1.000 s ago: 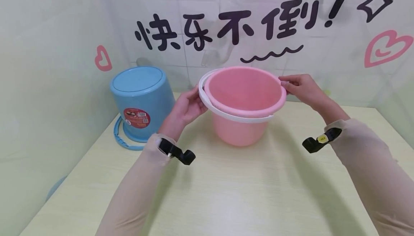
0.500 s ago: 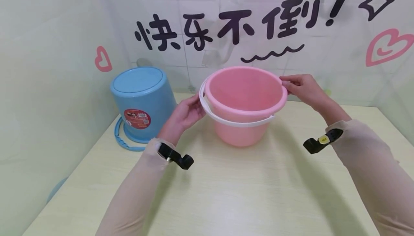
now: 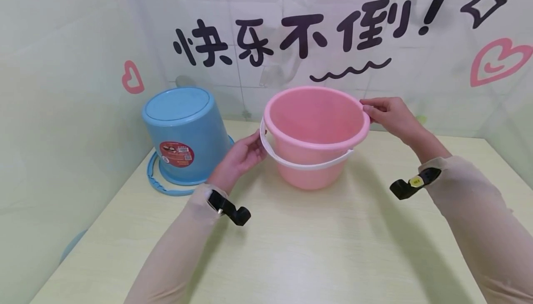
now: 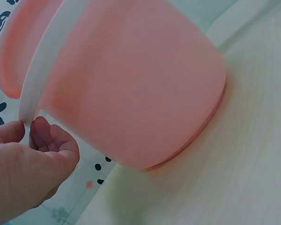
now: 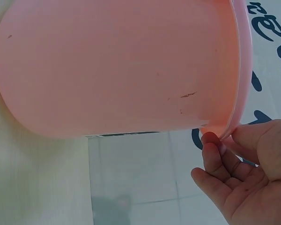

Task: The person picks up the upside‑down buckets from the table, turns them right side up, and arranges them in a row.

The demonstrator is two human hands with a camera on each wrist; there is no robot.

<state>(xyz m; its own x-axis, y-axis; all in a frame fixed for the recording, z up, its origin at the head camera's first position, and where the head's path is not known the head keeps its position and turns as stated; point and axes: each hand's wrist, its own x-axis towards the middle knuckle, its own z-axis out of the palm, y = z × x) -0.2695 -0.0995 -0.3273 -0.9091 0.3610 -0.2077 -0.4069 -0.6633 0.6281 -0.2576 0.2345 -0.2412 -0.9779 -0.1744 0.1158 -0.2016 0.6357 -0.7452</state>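
Note:
A pink bucket (image 3: 310, 174) stands upright on the table, its mouth facing up. Its white handle (image 3: 308, 166) hangs low across the front of the bucket, under the rim. My left hand (image 3: 243, 156) pinches the handle at the bucket's left side; in the left wrist view the thumb and curled fingers (image 4: 51, 138) meet on the white strip. At the right, my right hand (image 3: 391, 115) pinches the bucket's rim between thumb and fingers, which the right wrist view shows with the rim (image 5: 243, 70) between them.
Left of the pink bucket, a blue bucket (image 3: 208, 137) stands upside down with a red label (image 3: 176, 153). Its blue handle (image 3: 156, 183) lies on the table (image 3: 291, 248) around its base. A wall sheet (image 3: 266, 77) with black characters rises behind.
The white handle has swung down along the front of the pink bucket, my left hand lowering with it. My right hand has stayed at the rim, and the buckets have hardly moved.

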